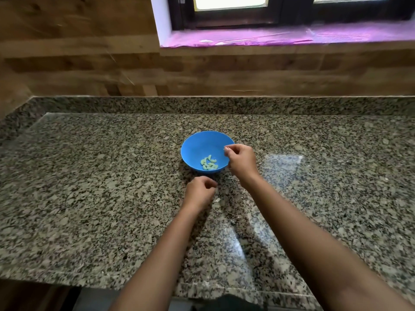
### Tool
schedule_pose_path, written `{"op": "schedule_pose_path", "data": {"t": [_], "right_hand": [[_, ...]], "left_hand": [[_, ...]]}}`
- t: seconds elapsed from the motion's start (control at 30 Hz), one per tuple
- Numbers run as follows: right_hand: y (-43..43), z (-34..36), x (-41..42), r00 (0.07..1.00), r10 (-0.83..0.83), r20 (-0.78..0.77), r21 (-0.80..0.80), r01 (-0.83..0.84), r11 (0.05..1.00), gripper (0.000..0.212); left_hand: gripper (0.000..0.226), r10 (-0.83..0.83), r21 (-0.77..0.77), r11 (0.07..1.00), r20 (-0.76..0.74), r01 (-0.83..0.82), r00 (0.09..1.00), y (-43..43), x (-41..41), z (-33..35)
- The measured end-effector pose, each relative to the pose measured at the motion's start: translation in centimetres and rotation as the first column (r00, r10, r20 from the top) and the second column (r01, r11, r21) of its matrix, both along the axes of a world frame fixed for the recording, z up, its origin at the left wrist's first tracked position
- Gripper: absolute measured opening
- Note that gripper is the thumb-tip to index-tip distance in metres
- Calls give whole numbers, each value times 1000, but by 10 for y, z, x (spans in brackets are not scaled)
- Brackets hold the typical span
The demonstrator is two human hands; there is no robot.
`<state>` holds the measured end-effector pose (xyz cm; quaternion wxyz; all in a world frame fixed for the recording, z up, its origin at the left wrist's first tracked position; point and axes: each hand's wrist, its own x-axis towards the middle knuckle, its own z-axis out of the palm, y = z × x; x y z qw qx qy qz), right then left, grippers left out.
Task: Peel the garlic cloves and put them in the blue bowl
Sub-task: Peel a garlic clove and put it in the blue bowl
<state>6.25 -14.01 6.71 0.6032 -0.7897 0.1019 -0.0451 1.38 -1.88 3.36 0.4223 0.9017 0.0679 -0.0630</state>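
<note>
Peeled garlic cloves [209, 163] are seen in the blue bowl [197, 144] on the counter [89, 176]. The right hand [241, 160] is held at its rim and the left hand [198, 193] just beside it. Both are curled; a grip cannot be told.

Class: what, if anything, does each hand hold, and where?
Cannot be told: left hand and right hand both have curled fingertips, and anything small between them is hidden.
</note>
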Motion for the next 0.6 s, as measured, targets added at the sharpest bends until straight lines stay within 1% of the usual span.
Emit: {"op": "schedule_pose_path", "data": {"t": [0.1, 0.17, 0.27, 0.4, 0.47, 0.5, 0.53, 0.57, 0.6], "right_hand": [[-7, -9, -23, 999, -24, -39, 99, 27, 995, 16], [-13, -14, -38, 996, -49, -71, 131, 58, 990, 16], [-20, -25, -56, 989, -75, -125, 123, 91, 988, 14], [-25, -32, -67, 980, -82, -181, 134, 107, 985, 12], [-26, -32, -69, 975, -49, -217, 136, 80, 987, 11], [-27, -31, -70, 970, -22, -241, 140, 57, 988, 8], [-28, -31, -72, 964, 14, -265, 144, 25, 989, 8], [-28, -30, -74, 957, 56, -284, 156, -12, 988, 9], [-28, -29, -76, 953, 99, -288, 181, -47, 982, 11]], "left_hand": [[20, -182, 240, 953, -33, 184, 983, -11, -2, -5], [17, -223, 353, 908, -46, 225, 974, -16, -3, -15], [14, -207, 444, 872, -50, 208, 977, -18, -2, -22], [15, -229, 498, 837, -56, 227, 972, -22, 1, -21], [13, -228, 451, 863, -53, 227, 972, -22, 0, -18], [12, -210, 383, 900, -42, 210, 977, -22, 1, -17], [9, -166, 258, 951, -32, 169, 986, -22, 0, -15], [6, -109, 82, 990, -43, 113, 993, -23, 0, -14], [7, -58, -120, 992, -75, 49, 995, -23, -1, -12]]}}
